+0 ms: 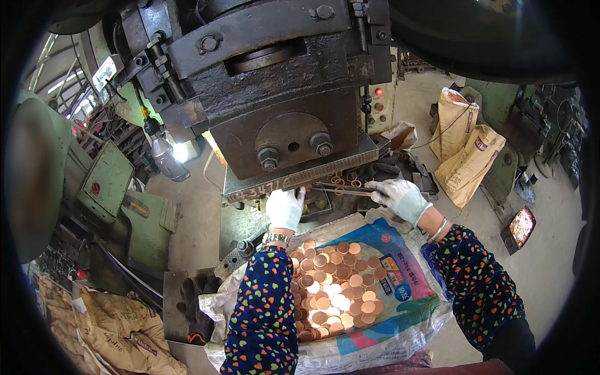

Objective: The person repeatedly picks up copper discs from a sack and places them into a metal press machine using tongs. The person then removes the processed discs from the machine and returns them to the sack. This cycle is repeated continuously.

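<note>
My left hand [285, 209], in a white glove, reaches under the front edge of the press block [294, 140]. Its fingers look closed, with the tips partly hidden there; what they hold, if anything, I cannot make out. My right hand [399, 199], gloved too, grips a pair of long thin metal tongs [344, 190] that points left toward the left fingertips. Several copper-coloured rings [338, 181] lie behind the tongs. Below my hands, many round copper discs [337, 284] are heaped on a printed plastic sack [406, 306] between my forearms.
The heavy press ram fills the upper middle. A lamp [169, 156] hangs at its left. A control panel [378, 103] with a red light stands behind. Paper sacks [469, 162] are at the right, others [122, 331] at lower left. Green machines [147, 225] stand left.
</note>
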Action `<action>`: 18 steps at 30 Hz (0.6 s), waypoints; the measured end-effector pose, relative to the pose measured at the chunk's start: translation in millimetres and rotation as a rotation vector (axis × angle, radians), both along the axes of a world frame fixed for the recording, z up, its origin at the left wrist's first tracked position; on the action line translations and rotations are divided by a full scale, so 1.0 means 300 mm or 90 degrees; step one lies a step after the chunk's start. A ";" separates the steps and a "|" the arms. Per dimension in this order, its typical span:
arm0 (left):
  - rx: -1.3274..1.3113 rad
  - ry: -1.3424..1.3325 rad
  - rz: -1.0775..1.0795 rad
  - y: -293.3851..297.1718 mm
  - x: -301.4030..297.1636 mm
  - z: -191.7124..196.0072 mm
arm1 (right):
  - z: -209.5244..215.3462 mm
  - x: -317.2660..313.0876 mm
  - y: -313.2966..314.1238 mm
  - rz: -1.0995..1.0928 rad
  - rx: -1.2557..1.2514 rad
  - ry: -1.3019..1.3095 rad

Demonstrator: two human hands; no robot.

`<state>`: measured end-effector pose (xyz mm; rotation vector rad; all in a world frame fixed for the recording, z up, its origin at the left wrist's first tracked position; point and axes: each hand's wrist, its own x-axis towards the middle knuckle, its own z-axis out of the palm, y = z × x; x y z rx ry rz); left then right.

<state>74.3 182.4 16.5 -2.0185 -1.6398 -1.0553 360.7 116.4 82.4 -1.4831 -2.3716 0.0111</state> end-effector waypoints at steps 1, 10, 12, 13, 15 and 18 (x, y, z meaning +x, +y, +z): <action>0.000 0.027 0.001 -0.001 -0.001 0.001 | 0.004 -0.005 0.000 0.003 0.001 -0.002; -0.138 -0.146 -0.153 -0.197 -0.053 0.059 | 0.015 -0.049 -0.089 0.008 0.027 -0.073; -0.132 -0.094 -0.198 -0.261 -0.098 0.050 | -0.004 -0.048 -0.142 0.035 0.046 -0.083; -0.187 -0.132 -0.224 -0.304 -0.122 0.039 | -0.019 -0.047 -0.172 0.076 0.054 -0.060; -0.201 -0.061 -0.236 -0.403 -0.178 0.020 | -0.062 -0.045 -0.236 0.107 0.088 -0.028; -0.399 -0.141 -0.413 -0.559 -0.223 0.024 | -0.172 -0.042 -0.392 0.119 0.113 -0.103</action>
